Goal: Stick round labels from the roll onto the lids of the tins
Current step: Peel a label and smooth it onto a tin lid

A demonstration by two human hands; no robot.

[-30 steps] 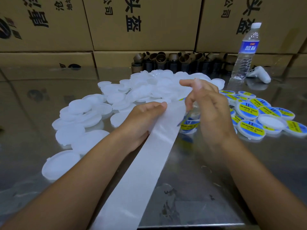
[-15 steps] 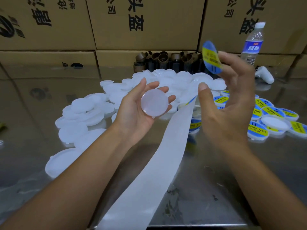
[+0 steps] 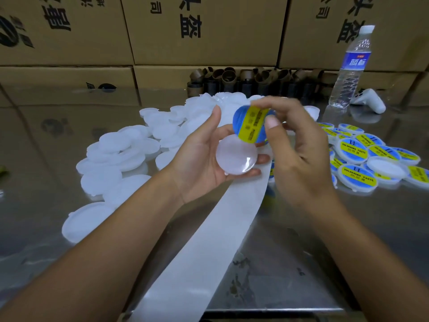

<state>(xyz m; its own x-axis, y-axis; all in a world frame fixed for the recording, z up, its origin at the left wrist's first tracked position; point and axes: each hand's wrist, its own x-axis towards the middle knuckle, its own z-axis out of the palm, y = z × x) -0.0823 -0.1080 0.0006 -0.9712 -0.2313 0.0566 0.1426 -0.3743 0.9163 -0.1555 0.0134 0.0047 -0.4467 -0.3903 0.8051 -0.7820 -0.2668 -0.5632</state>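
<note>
Pinching 1 label (image 3: 251,126) at edge, right hand (image 3: 299,156) fingers: likely floppy, tacky. Cradling lid (image 3: 236,158) by rim, left hand (image 3: 199,159) fingers: likely light, stiff.

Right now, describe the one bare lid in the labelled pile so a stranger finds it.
Start at the water bottle at far right. Nearer the person lies a cluster of blue-and-yellow labelled lids. The bare lid rests among them, plain white with no label.
</note>
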